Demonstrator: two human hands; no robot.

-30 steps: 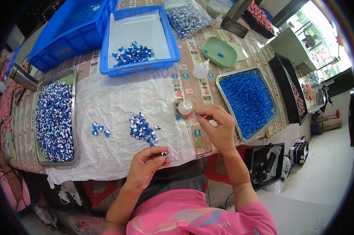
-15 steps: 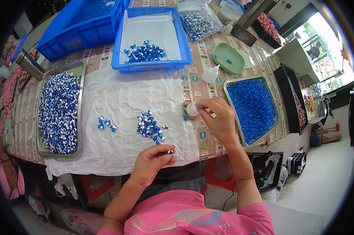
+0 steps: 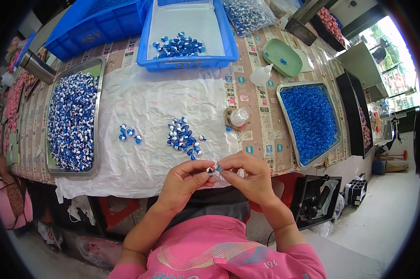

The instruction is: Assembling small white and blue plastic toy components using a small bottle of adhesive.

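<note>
My left hand (image 3: 183, 184) pinches a small rounded white-and-dark piece (image 3: 210, 171) between thumb and fingertips. Close against it, my right hand (image 3: 250, 178) holds a tiny translucent blue bead (image 3: 218, 169); the fingers partly cover both, and I cannot tell whether they are joined. Just beyond my hands, a loose pile of blue-and-white pieces (image 3: 181, 136) lies on crumpled white paper (image 3: 126, 176), with a smaller cluster (image 3: 129, 134) to its left. A small clear jar (image 3: 240, 117) stands beyond my right hand, with a single blue bead (image 3: 228, 128) beside it.
A metal tray (image 3: 97, 100) full of blue-and-white pieces is on the left; another tray (image 3: 284, 128) of blue beads is on the right. Farther back are a blue bin (image 3: 187, 62), a white squeeze bottle (image 3: 261, 75), a green dish (image 3: 276, 50) and a bag of pieces (image 3: 248, 16).
My right hand has moved from the jar down and left to meet my left hand, bringing the blue bead. My left hand still holds its piece. The whole view has shifted slightly.
</note>
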